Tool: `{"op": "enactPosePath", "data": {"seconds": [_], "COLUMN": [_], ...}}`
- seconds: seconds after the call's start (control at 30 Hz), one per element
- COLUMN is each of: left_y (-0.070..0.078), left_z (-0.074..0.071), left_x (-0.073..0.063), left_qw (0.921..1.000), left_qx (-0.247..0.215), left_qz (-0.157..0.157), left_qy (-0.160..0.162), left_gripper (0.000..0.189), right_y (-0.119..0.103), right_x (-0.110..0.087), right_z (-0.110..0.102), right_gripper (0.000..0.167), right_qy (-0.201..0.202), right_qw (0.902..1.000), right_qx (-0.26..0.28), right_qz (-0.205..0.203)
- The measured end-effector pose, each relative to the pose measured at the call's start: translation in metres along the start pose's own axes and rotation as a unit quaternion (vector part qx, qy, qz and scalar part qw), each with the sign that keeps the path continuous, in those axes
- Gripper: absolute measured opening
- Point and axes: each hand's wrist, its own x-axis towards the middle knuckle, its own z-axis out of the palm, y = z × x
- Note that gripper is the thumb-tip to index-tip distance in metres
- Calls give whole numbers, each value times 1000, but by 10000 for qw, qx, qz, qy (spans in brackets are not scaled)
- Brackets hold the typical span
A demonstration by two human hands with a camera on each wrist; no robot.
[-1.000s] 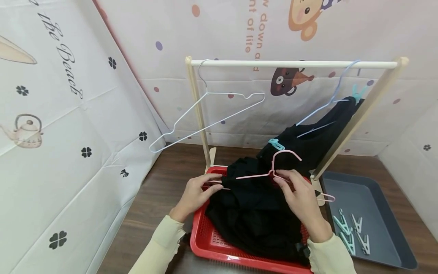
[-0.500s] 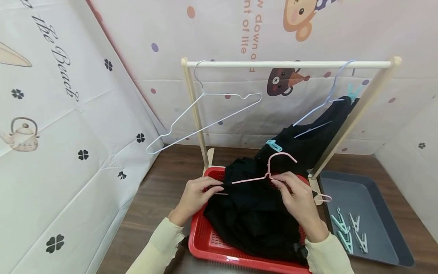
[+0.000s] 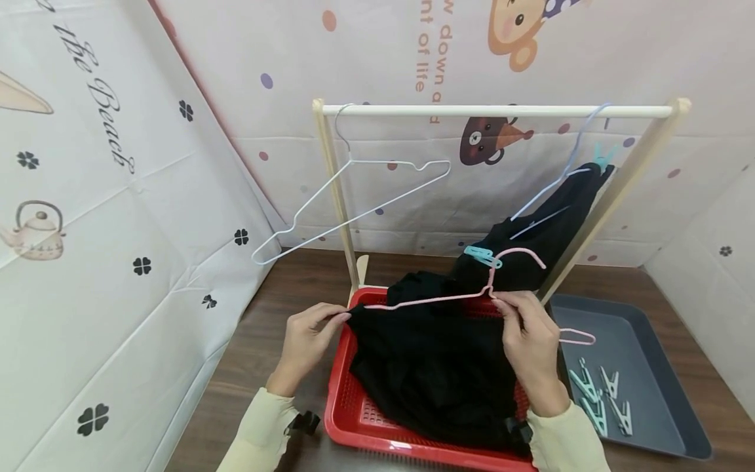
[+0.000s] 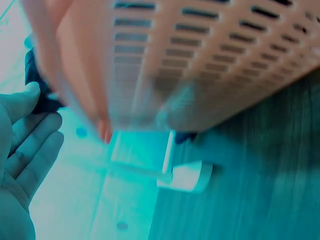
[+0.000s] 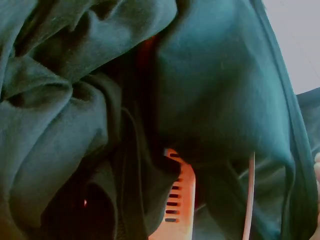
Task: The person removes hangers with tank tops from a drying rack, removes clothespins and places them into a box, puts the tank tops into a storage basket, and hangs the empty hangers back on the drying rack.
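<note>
Left hand (image 3: 308, 337) now farther left, outside left rim of red basket (image 3: 401, 446), corner of black garment (image 3: 436, 360) drawn out to that rim. Pink hanger (image 3: 439, 299) shifted rightward above basket (hook now overlaps turquoise clothespin (image 3: 479, 253) in head view). Right hand (image 3: 531, 344) nearer basket's right side.

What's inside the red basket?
I can see black cloth bunched over most of the red basket. A bit of the basket's holey inside shows near the front left corner. The cloth covers the rest, so I can't tell what's underneath.
</note>
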Motion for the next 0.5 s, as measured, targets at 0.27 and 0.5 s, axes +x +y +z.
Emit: {"op": "enactPosePath", "data": {"seconds": [0.27, 0.5], "left_y": [-1, 12], "left_z": [-10, -11], "left_x": [-8, 3], "left_qw": [9986, 9994], "left_qx": [288, 232], "left_qz": [-201, -209], "left_qy": [-396, 152], "left_gripper": [20, 33], "right_y": [1, 0], "right_x": [2, 2], "right_z": [-5, -1], "right_gripper": [19, 10], "right_qy": [330, -18], "right_qw": [9990, 9985], "right_qx": [279, 515], "right_qz": [136, -182]}}
